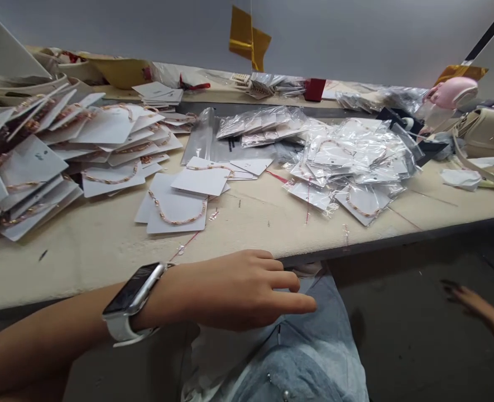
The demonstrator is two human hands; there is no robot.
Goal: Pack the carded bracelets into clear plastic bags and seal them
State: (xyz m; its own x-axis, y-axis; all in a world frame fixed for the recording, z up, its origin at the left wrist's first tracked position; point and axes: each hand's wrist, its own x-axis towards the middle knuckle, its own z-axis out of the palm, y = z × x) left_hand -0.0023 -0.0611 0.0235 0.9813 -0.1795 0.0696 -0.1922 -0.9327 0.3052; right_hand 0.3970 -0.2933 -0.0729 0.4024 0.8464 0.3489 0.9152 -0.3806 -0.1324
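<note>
Nearest of all, the person's left hand [234, 290] hovers just over the front edge of the cream cloth-covered table [62, 273], its fingers loosely curled and slightly apart, gripping nothing. A silver smartwatch [132, 296] on a white band sits at the wrist. Below the edge lies a lap in pale denim [301, 340]. The right hand [470, 301] is well to the right of the table's front edge, above the dark floor [397, 335], too blurred to tell whether its fingers are apart or together. Back from the edge, straight ahead of the left hand, a white card with a beaded chain [175, 206] lies on other cards, with a thin red thread [186, 245] running toward the edge. Left of that card is a heap of chain-bearing cards [41, 162]; right of it, clear plastic bags of cards [347, 167]. Along the table's far side stand a red box [315, 89] and a beige handbag [487, 131].
</note>
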